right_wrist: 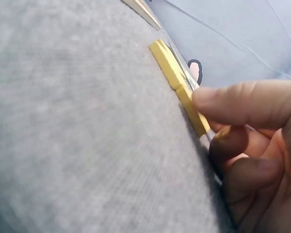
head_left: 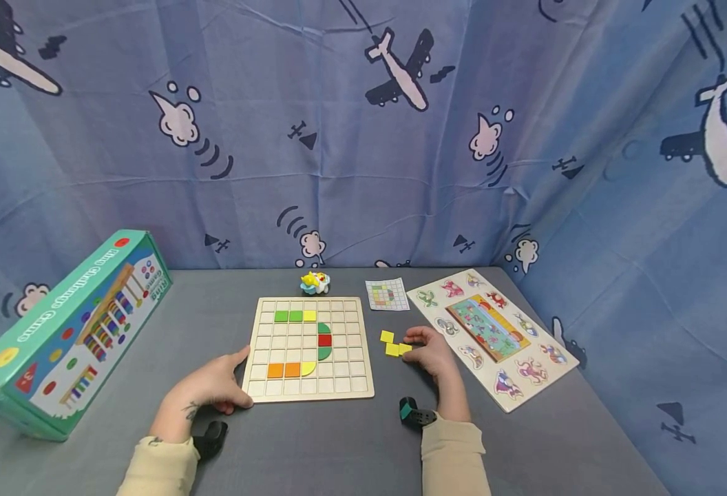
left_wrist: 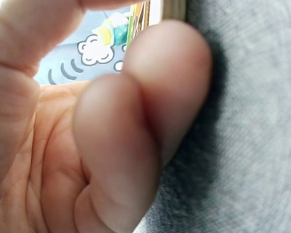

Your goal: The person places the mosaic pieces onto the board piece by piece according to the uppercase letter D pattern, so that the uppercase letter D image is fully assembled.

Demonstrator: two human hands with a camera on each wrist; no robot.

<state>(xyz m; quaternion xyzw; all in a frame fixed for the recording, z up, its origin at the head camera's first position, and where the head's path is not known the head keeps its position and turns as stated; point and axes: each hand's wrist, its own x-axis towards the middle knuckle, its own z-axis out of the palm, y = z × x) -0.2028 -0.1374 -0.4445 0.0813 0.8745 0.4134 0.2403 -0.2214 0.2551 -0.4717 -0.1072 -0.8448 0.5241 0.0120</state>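
Observation:
A pale wooden grid board (head_left: 345,386) lies in the middle of the table with green, yellow, red and orange tiles on it. My left hand (head_left: 208,382) holds its left edge near the front corner, digits spread along the side. In the left wrist view, blurred fingertips (left_wrist: 172,58) sit right at the board's edge (left_wrist: 173,9). To the right of the board lie three yellow square tiles (head_left: 392,350), close together. My right hand (head_left: 434,355) pinches the rightmost yellow tile (right_wrist: 196,114) at its edge; the tile lies low against the table beside another.
A small printed pattern card (head_left: 388,295) lies behind the yellow tiles. A sea-animal puzzle board (head_left: 506,393) slants at the right, close to my right hand. A small yellow-and-white toy figure (head_left: 315,282) stands behind the grid board. At the left stands a long green toy box (head_left: 72,331).

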